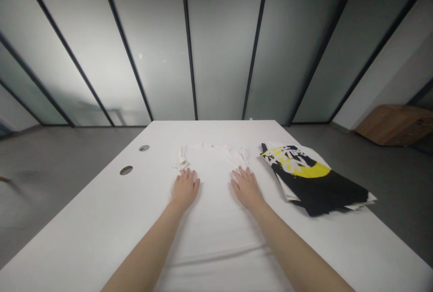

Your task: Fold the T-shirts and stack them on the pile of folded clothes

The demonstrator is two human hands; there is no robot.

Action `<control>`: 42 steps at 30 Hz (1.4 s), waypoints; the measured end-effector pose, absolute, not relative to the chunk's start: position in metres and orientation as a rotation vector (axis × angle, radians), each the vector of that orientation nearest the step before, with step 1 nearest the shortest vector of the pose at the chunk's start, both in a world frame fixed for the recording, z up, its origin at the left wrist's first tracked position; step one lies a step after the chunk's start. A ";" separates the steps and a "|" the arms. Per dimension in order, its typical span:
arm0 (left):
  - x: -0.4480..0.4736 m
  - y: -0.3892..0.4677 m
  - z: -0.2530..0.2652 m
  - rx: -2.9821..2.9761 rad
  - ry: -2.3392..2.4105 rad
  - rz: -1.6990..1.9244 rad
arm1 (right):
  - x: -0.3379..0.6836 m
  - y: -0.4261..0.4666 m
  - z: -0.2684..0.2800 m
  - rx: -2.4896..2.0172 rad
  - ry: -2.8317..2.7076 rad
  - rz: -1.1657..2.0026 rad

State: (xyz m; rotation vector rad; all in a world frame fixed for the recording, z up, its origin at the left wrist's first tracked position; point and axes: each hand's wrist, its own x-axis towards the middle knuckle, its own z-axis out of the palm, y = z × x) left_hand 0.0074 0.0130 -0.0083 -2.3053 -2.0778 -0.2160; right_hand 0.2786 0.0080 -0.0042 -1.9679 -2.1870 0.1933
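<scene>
A white T-shirt (214,206) lies spread out on the white table, its collar and sleeves at the far end. My left hand (185,188) rests flat on the shirt's left side, just below the bunched left sleeve. On the opposite side, my right hand (247,187) lies palm down near the right sleeve, fingers spread. Neither hand grips anything. A crease crosses the cloth between my forearms, closer to me.
To the right, a stack of folded shirts (314,184), with a black, yellow and white print on top, reaches the edge of the table (84,229). Two round holes pierce the tabletop at left. Frosted glass panels (223,48) stand behind; a wooden cabinet (395,123) is at far right.
</scene>
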 end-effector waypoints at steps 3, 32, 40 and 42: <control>0.020 -0.012 -0.011 -2.386 -1.987 -0.175 | 0.270 -0.011 -0.006 -1.877 -2.310 0.253; -0.031 0.080 -0.001 -1.936 -2.382 -0.366 | 0.247 0.063 -0.017 -1.854 -2.260 0.203; -0.091 0.072 0.012 -1.549 -2.810 -0.316 | 0.247 0.063 -0.014 -1.757 -2.382 0.275; -0.102 0.073 0.015 -1.466 -2.846 -0.349 | 0.248 0.063 -0.013 -1.750 -2.386 0.277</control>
